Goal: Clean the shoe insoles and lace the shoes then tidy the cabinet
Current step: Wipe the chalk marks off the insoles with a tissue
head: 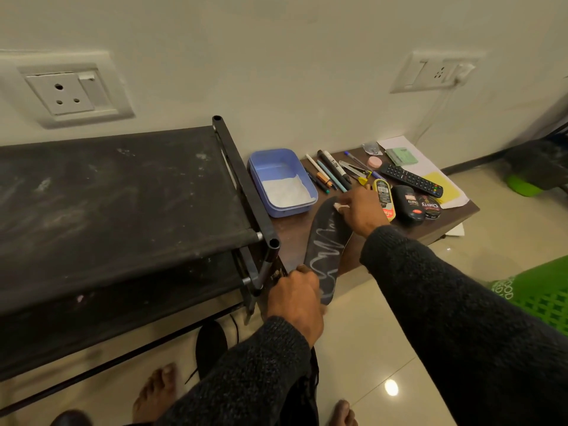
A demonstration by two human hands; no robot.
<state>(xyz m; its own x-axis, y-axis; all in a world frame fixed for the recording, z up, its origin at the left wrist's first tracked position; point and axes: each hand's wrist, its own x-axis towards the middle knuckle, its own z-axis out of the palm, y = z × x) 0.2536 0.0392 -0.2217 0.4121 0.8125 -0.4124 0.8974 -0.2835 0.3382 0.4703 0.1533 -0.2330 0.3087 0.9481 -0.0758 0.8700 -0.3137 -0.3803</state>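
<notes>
Over the low table (pixel 295 232): left hand (pixel 295 299) grips insole (pixel 327 241) heel; right hand (pixel 359 210) pinches white wad (pixel 339 206) against its toe.

My left hand (pixel 295 298) covers the near end of the insole (pixel 327 244). I can't make out what the right hand (pixel 358 210) pinches. The polish containers' (pixel 408 204) labels are too small to read.

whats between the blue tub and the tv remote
A row of pens and markers lies between the blue tub and the remote, seen in the head view.
</notes>
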